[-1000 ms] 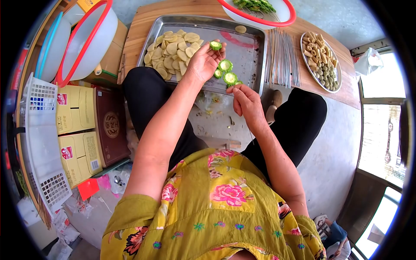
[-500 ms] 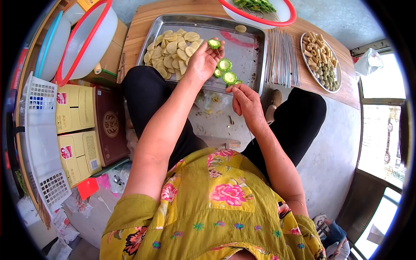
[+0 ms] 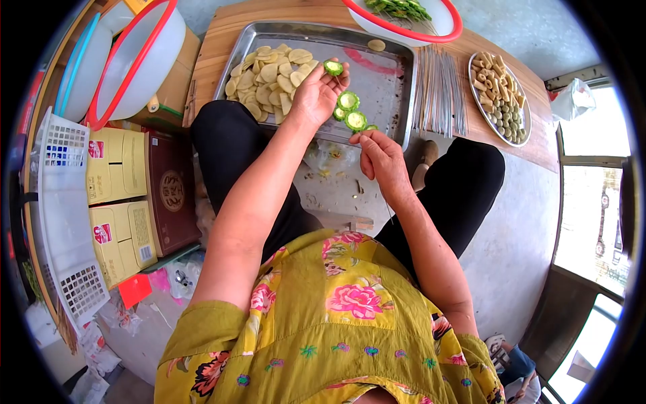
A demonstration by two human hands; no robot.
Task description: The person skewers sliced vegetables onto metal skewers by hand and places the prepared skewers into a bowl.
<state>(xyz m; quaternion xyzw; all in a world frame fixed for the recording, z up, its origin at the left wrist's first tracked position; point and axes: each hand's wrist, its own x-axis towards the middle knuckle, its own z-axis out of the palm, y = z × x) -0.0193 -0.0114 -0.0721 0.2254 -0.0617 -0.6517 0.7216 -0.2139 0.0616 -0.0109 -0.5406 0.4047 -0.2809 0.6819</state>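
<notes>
My left hand (image 3: 321, 94) is palm up over the tray, its fingers curled around a green, bumpy-edged bitter melon slice (image 3: 333, 68). Closed in a pinch, my right hand (image 3: 382, 158) grips a thin skewer (image 3: 390, 213) whose lower end shows by the wrist. Several more bitter melon slices (image 3: 355, 120) sit in a row just beyond the right fingertips, apparently on that skewer. Beneath both hands lies a metal tray (image 3: 383, 81). Pale potato slices (image 3: 269, 75) are heaped in its left half, and a single one (image 3: 376, 45) rests near the far rim.
Right of the tray lie many thin metal skewers (image 3: 441, 91). Beyond them an oval plate (image 3: 474, 79) carries brown tube-shaped pieces and small round ones. A red-rimmed bowl (image 3: 404, 30) with green skewered food stands behind the tray. Boxes (image 3: 118, 168) and basins (image 3: 145, 67) crowd the left.
Both hands stay almost in place, with the same slice and skewer in them. The view has shifted very slightly.
</notes>
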